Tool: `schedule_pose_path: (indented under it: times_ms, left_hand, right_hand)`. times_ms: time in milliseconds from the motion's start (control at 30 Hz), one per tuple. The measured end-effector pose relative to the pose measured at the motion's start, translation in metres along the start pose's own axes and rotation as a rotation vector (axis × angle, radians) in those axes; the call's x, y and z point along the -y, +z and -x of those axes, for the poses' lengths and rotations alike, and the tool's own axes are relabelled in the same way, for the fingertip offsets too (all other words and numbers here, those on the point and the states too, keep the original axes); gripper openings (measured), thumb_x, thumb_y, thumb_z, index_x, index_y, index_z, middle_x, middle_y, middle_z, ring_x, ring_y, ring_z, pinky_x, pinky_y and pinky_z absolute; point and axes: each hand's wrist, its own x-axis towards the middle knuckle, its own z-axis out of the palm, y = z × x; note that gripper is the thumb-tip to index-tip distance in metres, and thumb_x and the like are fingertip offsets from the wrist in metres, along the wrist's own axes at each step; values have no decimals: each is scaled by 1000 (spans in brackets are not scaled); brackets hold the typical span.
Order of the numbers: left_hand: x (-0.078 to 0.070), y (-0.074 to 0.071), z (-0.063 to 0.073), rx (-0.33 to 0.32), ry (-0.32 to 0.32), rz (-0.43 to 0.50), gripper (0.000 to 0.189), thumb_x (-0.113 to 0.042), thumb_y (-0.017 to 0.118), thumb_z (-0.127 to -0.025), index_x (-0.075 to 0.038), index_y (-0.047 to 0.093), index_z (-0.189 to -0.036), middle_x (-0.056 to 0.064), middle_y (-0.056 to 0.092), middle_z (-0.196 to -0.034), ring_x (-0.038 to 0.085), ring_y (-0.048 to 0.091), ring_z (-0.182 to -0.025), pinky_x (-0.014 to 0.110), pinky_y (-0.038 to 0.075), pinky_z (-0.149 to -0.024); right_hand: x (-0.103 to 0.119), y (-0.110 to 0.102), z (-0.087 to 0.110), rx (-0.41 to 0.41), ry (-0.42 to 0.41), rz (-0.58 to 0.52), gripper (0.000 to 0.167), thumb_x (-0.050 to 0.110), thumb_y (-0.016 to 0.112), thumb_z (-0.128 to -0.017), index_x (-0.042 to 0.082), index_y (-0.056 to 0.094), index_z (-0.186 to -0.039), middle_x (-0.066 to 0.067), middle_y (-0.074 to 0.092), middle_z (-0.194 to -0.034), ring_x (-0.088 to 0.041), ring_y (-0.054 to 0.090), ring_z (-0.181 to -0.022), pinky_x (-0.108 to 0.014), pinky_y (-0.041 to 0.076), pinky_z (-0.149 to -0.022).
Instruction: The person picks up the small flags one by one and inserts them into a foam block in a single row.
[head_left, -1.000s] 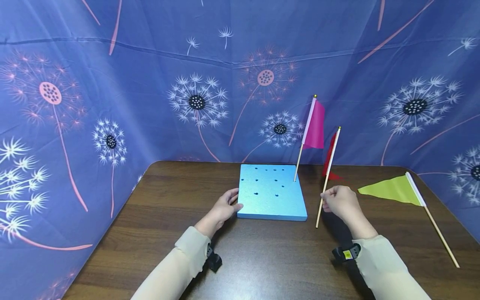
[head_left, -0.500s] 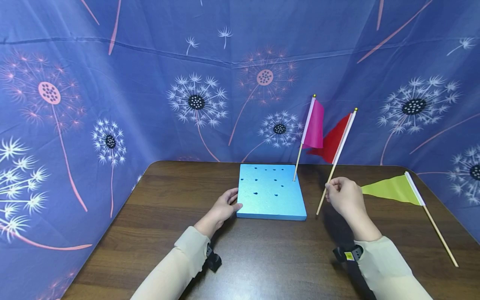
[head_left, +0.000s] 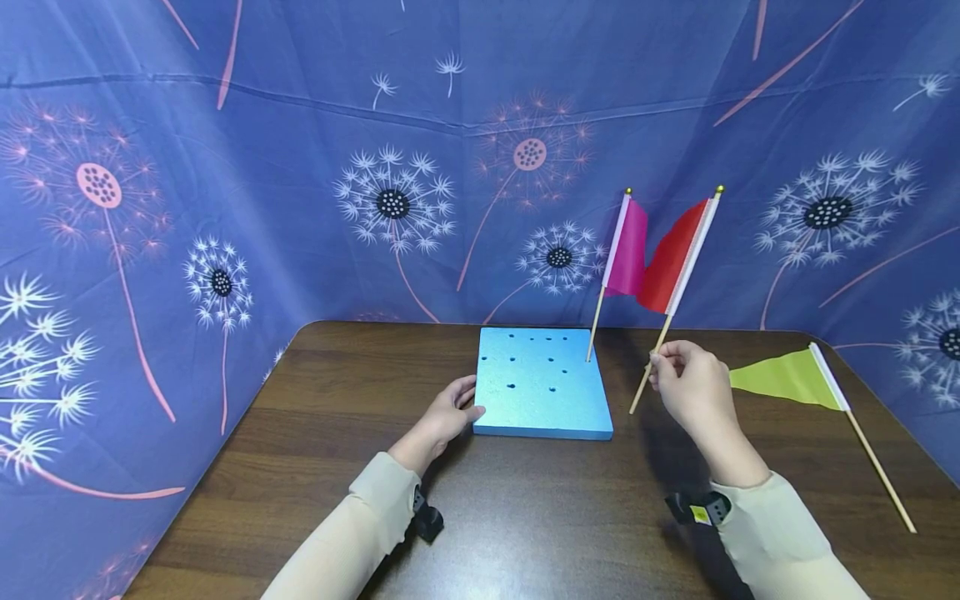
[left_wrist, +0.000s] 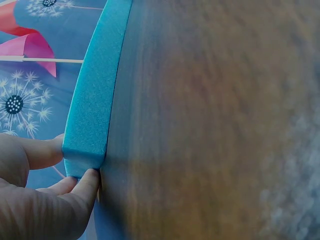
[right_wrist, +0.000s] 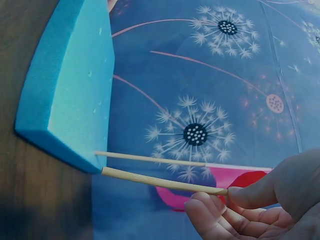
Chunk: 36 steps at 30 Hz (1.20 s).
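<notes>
A blue foam block (head_left: 543,408) with several small holes in its top lies flat on the table. My left hand (head_left: 442,417) holds its left edge, thumb on top and fingers at the side, as the left wrist view also shows. A pink flag (head_left: 627,250) stands in a hole near the block's back right corner. My right hand (head_left: 693,387) pinches the wooden stick of a red flag (head_left: 678,258) between thumb and fingers. This stick leans right at the top, and its lower end hangs free just right of the block. In the right wrist view, the stick (right_wrist: 160,182) runs beside the pink flag's stick.
A yellow-green flag (head_left: 795,379) lies on the brown wooden table (head_left: 337,383) at the right, its stick pointing toward the front. Behind the table hangs a blue cloth (head_left: 300,167) printed with dandelions.
The right hand has raised the red flag and tipped its top to the right; its cloth now hangs spread out. The left hand and the block have stayed put.
</notes>
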Motion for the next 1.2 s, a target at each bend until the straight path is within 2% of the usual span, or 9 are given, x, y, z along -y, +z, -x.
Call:
schedule_pose_path:
  times_ms: [267, 600, 800, 1200]
  left_hand:
    - [-1, 0, 1, -5, 6, 3, 59, 3, 55, -94, -1, 32, -148, 21, 31, -155, 35, 27, -145, 47, 29, -116]
    - [-3, 1, 3, 2, -4, -3, 59, 2, 54, -95, -3, 31, -149, 21, 30, -155, 34, 27, -145, 48, 29, -116]
    - [-2, 0, 2, -2, -5, 1, 59, 2, 55, -95, -3, 31, -149, 20, 31, -155, 33, 28, -145, 47, 31, -116]
    - [-1, 0, 1, -8, 8, -2, 59, 3, 55, -94, -2, 32, -148, 21, 32, -154, 34, 28, -145, 47, 31, -115]
  right_hand:
    - [14, 4, -2, -1, -11, -11, 16, 6, 59, -94, -7, 66, -95, -21, 70, -77, -11, 62, -58, -21, 40, -46]
    - [25, 14, -6, -8, -33, -21, 15, 6, 59, -94, -6, 66, -95, -20, 70, -79, -22, 66, -64, -18, 43, -50]
    - [32, 21, -10, 12, -18, -50, 15, 5, 58, -95, -7, 66, -97, -22, 70, -82, -25, 66, -68, -16, 45, -50]
    - [44, 39, -16, 30, -5, -97, 15, 6, 57, -95, -6, 65, -97, -21, 68, -81, -23, 64, -68, -15, 46, -52]
